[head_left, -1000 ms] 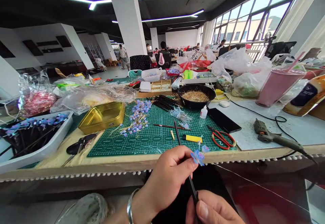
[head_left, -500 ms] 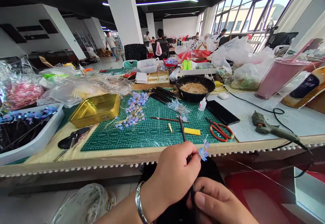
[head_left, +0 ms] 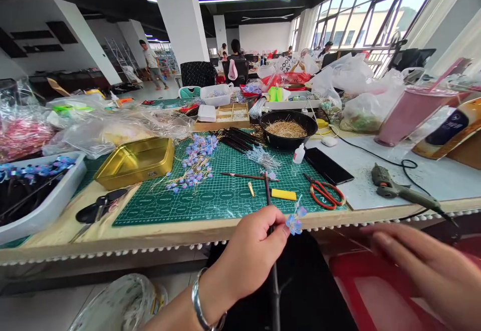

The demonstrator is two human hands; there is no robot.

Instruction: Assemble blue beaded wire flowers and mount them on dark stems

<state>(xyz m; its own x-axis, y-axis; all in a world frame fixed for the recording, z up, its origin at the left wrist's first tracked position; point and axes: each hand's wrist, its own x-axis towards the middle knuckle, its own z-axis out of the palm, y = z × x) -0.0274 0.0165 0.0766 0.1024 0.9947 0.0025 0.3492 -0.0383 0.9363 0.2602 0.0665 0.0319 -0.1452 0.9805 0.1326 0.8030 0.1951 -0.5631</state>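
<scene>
My left hand (head_left: 255, 251) is closed around a dark thin stick (head_left: 275, 291) that runs from over the mat down toward my lap, with a small side twig low on it. By the thumb sits a small translucent blue flower (head_left: 294, 224). My right hand (head_left: 421, 266) is off the stick at the right, fingers stretched out and slightly blurred. I cannot tell whether a thin thread lies between them. On the green cutting mat (head_left: 210, 206) are a yellow block (head_left: 283, 194), a brown rod (head_left: 240, 175), red-handled scissors (head_left: 325, 193) and blue flower sprigs (head_left: 197, 163).
A glue gun (head_left: 406, 191) lies on the white board at right, its cord trailing behind. Near it are a black phone (head_left: 329, 166) and a pink drink cup (head_left: 402, 115). A black bowl (head_left: 278, 143), gold tin (head_left: 108, 180) and white tub (head_left: 75, 186) stand farther back and left.
My right hand has let go of the stick's lower part and moved out to the right. My left hand, with stick and flower, has shifted slightly left.
</scene>
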